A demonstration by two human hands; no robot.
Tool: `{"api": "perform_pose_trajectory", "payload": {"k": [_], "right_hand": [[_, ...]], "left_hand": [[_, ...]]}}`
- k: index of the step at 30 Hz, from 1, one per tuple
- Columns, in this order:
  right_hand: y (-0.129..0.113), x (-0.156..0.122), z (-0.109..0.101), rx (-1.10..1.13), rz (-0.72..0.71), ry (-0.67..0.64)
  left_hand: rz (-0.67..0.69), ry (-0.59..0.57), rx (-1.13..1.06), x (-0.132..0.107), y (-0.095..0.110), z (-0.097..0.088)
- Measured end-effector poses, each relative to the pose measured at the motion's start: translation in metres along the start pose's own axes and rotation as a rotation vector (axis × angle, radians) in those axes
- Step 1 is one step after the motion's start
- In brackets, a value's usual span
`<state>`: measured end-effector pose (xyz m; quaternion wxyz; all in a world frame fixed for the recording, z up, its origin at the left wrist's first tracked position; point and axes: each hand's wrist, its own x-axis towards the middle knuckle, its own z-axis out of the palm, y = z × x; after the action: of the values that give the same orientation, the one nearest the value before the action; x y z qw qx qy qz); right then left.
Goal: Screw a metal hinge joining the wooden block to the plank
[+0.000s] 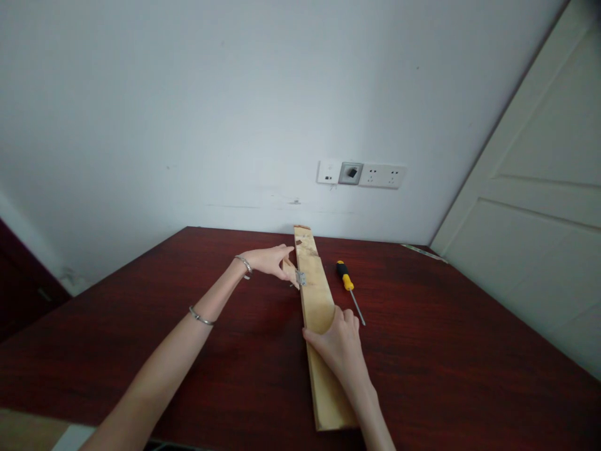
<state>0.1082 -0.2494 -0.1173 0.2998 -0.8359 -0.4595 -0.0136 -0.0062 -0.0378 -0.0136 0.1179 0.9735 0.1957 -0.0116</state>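
A long pale wooden board lies lengthwise on the dark red table, its far end close to the wall. My right hand grips the board across its near half, thumb over the left edge and fingers on the right side. A small metal hinge sits at the board's left edge and joins it to a short piece of wood. Around that short piece my left hand is closed, with a bracelet at the wrist. To the right of the board rests a yellow and black screwdriver, its tip toward me.
Behind the table stands a white wall with a row of sockets. A white panelled door is at the right. Near the table's far right edge lies a thin, flat strip.
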Motion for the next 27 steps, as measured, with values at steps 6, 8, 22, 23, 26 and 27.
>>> {"api": "perform_pose_trajectory", "payload": {"k": [6, 8, 22, 23, 26, 27], "right_hand": [[-0.003, 0.001, -0.004, 0.032, 0.026, 0.01], [-0.003, 0.001, -0.005, 0.042, 0.02, 0.028], [0.013, 0.012, -0.023, 0.104, 0.036, 0.057], [0.019, 0.015, -0.03, 0.103, 0.033, 0.053], [0.045, 0.025, -0.053, 0.084, 0.006, 0.056], [0.056, 0.028, -0.06, 0.072, 0.001, 0.06]], "left_hand": [[-0.117, -0.149, 0.086, -0.002, -0.006, 0.011], [-0.123, -0.184, 0.088, -0.001, -0.003, 0.015], [-0.066, -0.059, 0.004, 0.003, -0.006, 0.016], [-0.063, -0.041, -0.003, 0.003, -0.006, 0.014], [-0.062, -0.011, -0.006, 0.004, -0.01, 0.009], [-0.062, -0.01, -0.005, 0.006, -0.012, 0.009]]}}
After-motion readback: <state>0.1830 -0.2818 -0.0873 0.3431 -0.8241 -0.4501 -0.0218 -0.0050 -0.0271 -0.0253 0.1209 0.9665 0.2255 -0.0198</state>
